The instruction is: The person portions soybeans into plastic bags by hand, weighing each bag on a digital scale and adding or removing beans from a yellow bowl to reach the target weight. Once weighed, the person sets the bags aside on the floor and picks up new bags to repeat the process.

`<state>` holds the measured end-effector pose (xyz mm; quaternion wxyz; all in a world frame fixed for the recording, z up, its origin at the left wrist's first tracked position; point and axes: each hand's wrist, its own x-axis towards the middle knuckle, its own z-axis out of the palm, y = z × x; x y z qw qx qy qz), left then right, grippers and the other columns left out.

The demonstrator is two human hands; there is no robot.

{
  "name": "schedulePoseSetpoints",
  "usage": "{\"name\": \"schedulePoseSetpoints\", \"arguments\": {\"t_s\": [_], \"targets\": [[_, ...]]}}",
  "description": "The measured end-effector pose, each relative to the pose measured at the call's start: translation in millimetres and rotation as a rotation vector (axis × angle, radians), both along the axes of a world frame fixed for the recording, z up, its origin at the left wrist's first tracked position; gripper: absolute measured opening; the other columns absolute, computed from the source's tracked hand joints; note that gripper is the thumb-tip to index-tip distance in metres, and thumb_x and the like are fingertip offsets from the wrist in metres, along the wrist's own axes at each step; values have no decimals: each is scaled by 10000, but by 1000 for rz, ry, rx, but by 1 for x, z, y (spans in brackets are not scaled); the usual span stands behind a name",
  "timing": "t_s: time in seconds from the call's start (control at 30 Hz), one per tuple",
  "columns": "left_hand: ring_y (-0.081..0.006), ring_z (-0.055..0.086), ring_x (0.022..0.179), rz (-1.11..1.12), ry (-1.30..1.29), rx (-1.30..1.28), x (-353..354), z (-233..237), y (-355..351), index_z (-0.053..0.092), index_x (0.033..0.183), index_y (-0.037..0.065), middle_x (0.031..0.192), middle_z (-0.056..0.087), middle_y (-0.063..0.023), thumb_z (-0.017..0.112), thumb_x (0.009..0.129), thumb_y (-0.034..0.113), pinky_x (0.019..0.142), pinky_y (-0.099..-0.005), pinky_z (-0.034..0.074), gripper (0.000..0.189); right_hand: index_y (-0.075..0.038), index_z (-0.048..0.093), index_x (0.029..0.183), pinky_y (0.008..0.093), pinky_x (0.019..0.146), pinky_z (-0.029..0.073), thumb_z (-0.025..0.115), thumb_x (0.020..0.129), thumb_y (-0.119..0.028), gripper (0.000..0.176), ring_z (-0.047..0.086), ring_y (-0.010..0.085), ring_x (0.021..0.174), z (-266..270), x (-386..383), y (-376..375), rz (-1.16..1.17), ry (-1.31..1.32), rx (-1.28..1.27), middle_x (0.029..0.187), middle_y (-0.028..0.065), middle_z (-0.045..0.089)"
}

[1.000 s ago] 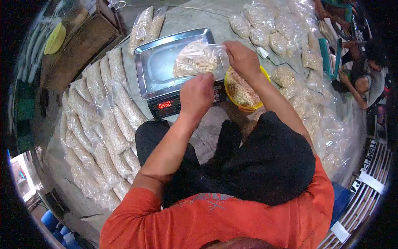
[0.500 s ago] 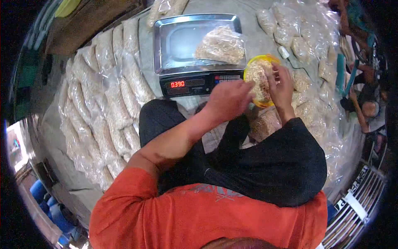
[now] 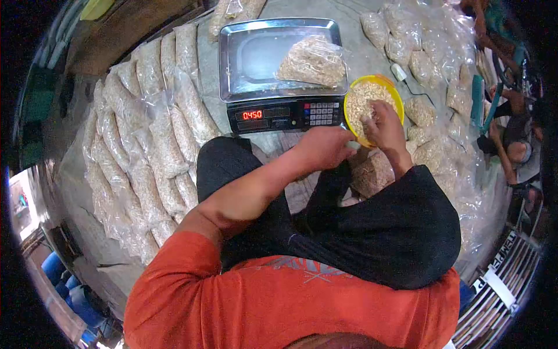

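A yellow bowl [image 3: 397, 96] of pale flaky grains stands right of the scale. My right hand [image 3: 386, 129] is over the grains, fingers curved and apart, with nothing clearly held. By the bowl's lower left rim is my left hand [image 3: 328, 146], its fingers curled together; what they pinch, if anything, is hidden. The digital scale [image 3: 279, 118] reads 0.450 in red. On its metal tray [image 3: 253, 58] lies a clear bag of grains [image 3: 314, 63], towards the right side.
Long filled plastic bags [image 3: 154, 134] lie in rows at the left. More filled bags [image 3: 421, 67] cover the right side, near a white object with a cable [image 3: 399, 72]. Another person's arm [image 3: 504, 157] shows at the far right. A brown board [image 3: 116, 38] is upper left.
My right hand has moved down over the bowl, uncovering more grains. My left hand has shifted down, off the scale's keypad area. The reading went from 0.390 to 0.450.
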<state>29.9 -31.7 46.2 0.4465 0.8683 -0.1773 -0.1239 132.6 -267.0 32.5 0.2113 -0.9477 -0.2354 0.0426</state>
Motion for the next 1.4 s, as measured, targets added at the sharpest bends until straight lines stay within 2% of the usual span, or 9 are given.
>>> {"name": "schedulePoseSetpoints", "arguments": {"t_s": [0.53, 0.67, 0.73, 0.8, 0.83, 0.9, 0.93, 1.07, 1.4], "targets": [[-413, 704, 1033, 30, 3, -43, 2, -6, -1, 714, 1139, 72, 1097, 730, -191, 677, 984, 369, 905, -517, 572, 336, -67, 616, 1399, 471, 1081, 488, 806, 875, -287, 599, 577, 428, 1273, 24, -1, 13, -1, 61, -60, 1384, 212, 608], [-421, 701, 1015, 1, 22, 10, 2, -6, -9, 710, 1117, 73, 1067, 733, -191, 674, 985, 360, 891, -524, 566, 318, -31, 342, 1611, 498, 1232, 349, 942, 727, -468, 1154, 374, 434, 1508, 63, 5, 57, 41, -314, 208, 1593, 297, 394], [-407, 709, 1028, -13, 17, 4, 2, -16, -15, 734, 1170, 105, 1065, 740, -190, 693, 958, 365, 875, -523, 570, 338, 41, 224, 1631, 492, 1292, 243, 980, 629, -506, 1370, 217, 455, 1585, 57, 21, 77, 121, -184, 196, 1669, 322, 257], [-416, 704, 1036, -64, 74, 6, 4, -4, -17, 731, 1168, 97, 1103, 740, -179, 685, 974, 360, 878, -522, 563, 330, 103, 290, 1595, 503, 1296, 236, 899, 761, -382, 1140, 263, 489, 1563, 26, 49, 88, 377, -297, 281, 1649, 331, 315], [-408, 705, 1045, -54, 36, 4, 4, -17, -19, 734, 1175, 88, 1142, 742, -167, 670, 994, 353, 882, -515, 563, 328, 48, 321, 1611, 505, 1269, 302, 834, 821, -293, 1001, 380, 489, 1500, 25, 52, 99, 403, -435, 369, 1592, 323, 402], [-373, 726, 991, -12, 10, -6, -2, -5, -15, 739, 1202, 77, 1156, 742, -170, 695, 988, 339, 856, -480, 572, 341, -155, 355, 1643, 475, 1132, 473, 686, 905, -151, 809, 547, 399, 1342, 30, 64, 120, 267, -130, 152, 1454, 206, 539], [-361, 732, 968, 32, 28, 1, -1, -2, -14, 742, 1207, 72, 1144, 744, -172, 711, 980, 331, 842, -465, 576, 347, -149, 529, 1516, 475, 1022, 529, 626, 922, -101, 603, 616, 374, 1232, 28, 72, 121, 310, -156, 154, 1329, 177, 607], [-348, 731, 907, 53, 27, -3, 2, -3, -17, 742, 1187, 39, 1068, 752, -186, 752, 955, 302, 801, -430, 578, 351, -104, 721, 1130, 494, 873, 539, 609, 910, -93, 247, 679, 362, 993, 43, 91, 115, 393, -241, 251, 1024, 126, 668], [-323, 707, 839, 63, 49, -61, -2, 8, -12, 738, 1172, 49, 958, 723, -153, 746, 963, 271, 781, -419, 561, 306, -86, 757, 1199, 401, 931, 566, 689, 791, 15, 425, 718, 324, 1065, 177, 106, -106, -29, -474, -54, 1133, 128, 751]]}}
